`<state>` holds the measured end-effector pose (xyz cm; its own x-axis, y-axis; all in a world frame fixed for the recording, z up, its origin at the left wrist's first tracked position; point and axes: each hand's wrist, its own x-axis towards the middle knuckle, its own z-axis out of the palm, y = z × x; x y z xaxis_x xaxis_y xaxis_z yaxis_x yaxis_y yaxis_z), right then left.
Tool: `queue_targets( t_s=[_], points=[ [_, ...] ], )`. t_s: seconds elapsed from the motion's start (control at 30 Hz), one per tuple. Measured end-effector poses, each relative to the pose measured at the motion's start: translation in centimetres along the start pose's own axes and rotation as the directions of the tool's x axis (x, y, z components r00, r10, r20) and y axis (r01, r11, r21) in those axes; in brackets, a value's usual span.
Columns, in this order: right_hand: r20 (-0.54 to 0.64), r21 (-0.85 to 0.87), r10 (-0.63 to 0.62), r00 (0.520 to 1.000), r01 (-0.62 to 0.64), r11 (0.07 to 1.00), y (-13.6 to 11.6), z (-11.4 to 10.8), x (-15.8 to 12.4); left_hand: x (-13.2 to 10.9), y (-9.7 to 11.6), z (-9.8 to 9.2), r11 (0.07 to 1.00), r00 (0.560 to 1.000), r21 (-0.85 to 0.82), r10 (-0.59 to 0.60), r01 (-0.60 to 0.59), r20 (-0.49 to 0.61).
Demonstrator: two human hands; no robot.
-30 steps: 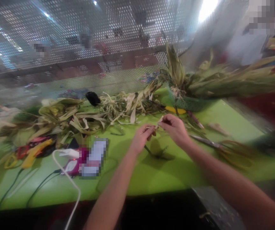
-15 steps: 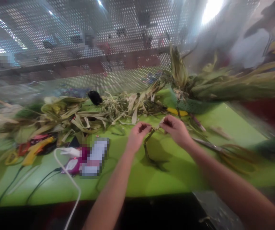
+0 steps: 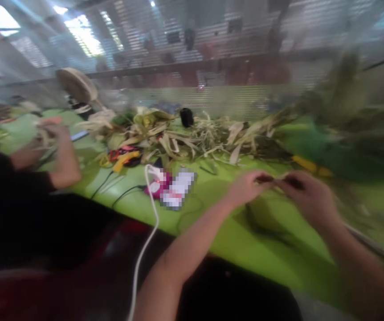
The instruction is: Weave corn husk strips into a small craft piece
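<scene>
My left hand (image 3: 248, 188) and my right hand (image 3: 307, 194) meet fingertip to fingertip above the green table (image 3: 232, 236). Both are closed in a pinch on a small pale piece of dried plant strip. A dark, thin, twisted plant strip (image 3: 262, 225) hangs below the fingers, blurred by motion. Whether its top end is held by the left hand, the right hand or both is hard to see. Behind my hands lies a heap of dried corn husks (image 3: 208, 136).
A phone (image 3: 179, 189) lies by a magenta power strip (image 3: 158, 183) with a white cable (image 3: 153, 223). Yellow-handled glue gun (image 3: 125, 160) sits left of it. A green basket (image 3: 319, 145) stands at right. At far left a co-worker's hand (image 3: 51, 127) shows near a woven fan (image 3: 76, 84).
The view has swung to the left, bringing a co-worker's arms into sight. My fingertips have come closer together, still pinching the strip.
</scene>
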<state>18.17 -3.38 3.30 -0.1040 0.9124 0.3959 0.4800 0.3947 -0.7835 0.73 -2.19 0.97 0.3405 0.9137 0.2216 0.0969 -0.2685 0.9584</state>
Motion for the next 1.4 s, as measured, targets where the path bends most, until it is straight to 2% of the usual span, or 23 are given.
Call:
queue_targets(
  t_s=[0.13, 0.27, 0.4, 0.53, 0.63, 0.73, 0.8, 0.9, 0.97, 1.03, 1.17, 1.23, 1.3, 1.33, 1.4],
  points=[
    [-0.043, -0.078, -0.041, 0.998, 0.038, 0.996, 0.4, 0.4, -0.2, 0.3, -1.1, 0.1, 0.999, 0.999, -0.021, -0.027, 0.028, 0.047],
    [-0.041, -0.152, -0.022, 0.999, 0.015, 0.988, 0.9, 0.7, -0.3, 0.5, -2.1, 0.7, 0.992, 0.997, -0.105, -0.07, 0.073, 0.03],
    [-0.02, -0.125, 0.047, 0.999, -0.049, 0.991, 1.2, 0.9, -0.3, 0.8, -2.5, 0.5, 0.983, 0.993, -0.151, -0.11, 0.101, -0.052],
    [0.006, -0.127, 0.067, 0.998, -0.066, 0.99, 1.3, 1.0, -0.4, 0.9, -2.5, -0.5, 0.977, 0.971, -0.158, -0.171, 0.145, -0.167],
    [0.01, -0.158, 0.068, 0.998, -0.066, 0.985, 1.4, 1.1, -0.3, 1.0, -2.4, -1.2, 0.969, 0.951, -0.094, -0.242, 0.228, -0.192],
    [0.004, -0.171, 0.039, 0.999, -0.037, 0.984, 1.8, 1.1, -0.1, 1.0, -2.2, -1.5, 0.957, 0.953, 0.083, -0.265, 0.278, -0.148],
    [-0.015, -0.175, 0.027, 1.0, -0.029, 0.984, 2.1, 1.0, 0.2, 1.0, -2.1, -1.7, 0.953, 0.959, 0.137, -0.256, 0.271, -0.121],
    [-0.071, -0.186, 0.023, 0.997, -0.036, 0.982, 2.8, 0.6, 0.6, 1.1, -2.0, -2.3, 0.97, 0.968, 0.104, -0.206, 0.222, -0.145],
    [-0.098, -0.176, 0.022, 0.995, -0.039, 0.984, 3.3, 0.4, 0.9, 1.1, -2.0, -2.8, 0.974, 0.961, 0.04, -0.212, 0.223, -0.178],
    [-0.105, -0.172, 0.028, 0.994, -0.046, 0.984, 3.8, 0.2, 1.0, 0.9, -1.9, -3.1, 0.969, 0.955, 0.057, -0.228, 0.242, -0.188],
    [-0.073, -0.174, 0.057, 0.996, -0.069, 0.982, 4.7, 0.1, 1.0, 0.5, -1.5, -2.8, 0.922, 0.966, 0.289, -0.245, 0.257, -0.078],
    [-0.054, -0.186, 0.056, 0.997, -0.065, 0.98, 4.2, 0.3, 1.1, 0.4, -1.4, -2.3, 0.884, 0.969, 0.409, -0.248, 0.227, -0.003],
    [0.018, -0.213, 0.011, 1.0, -0.007, 0.977, 2.4, 0.7, 1.4, 0.4, -1.5, -2.0, 0.839, 0.968, 0.506, -0.249, 0.197, 0.037],
    [0.088, -0.223, -0.034, 0.996, 0.053, 0.973, 1.0, 0.9, 1.6, 0.4, -1.7, -1.9, 0.815, 0.969, 0.548, -0.245, 0.186, 0.037],
    [0.246, -0.204, -0.163, 0.955, 0.216, 0.955, -2.4, 1.4, 2.3, 0.5, -2.0, -1.9, 0.781, 0.977, 0.604, -0.214, 0.161, 0.016]
  ],
)
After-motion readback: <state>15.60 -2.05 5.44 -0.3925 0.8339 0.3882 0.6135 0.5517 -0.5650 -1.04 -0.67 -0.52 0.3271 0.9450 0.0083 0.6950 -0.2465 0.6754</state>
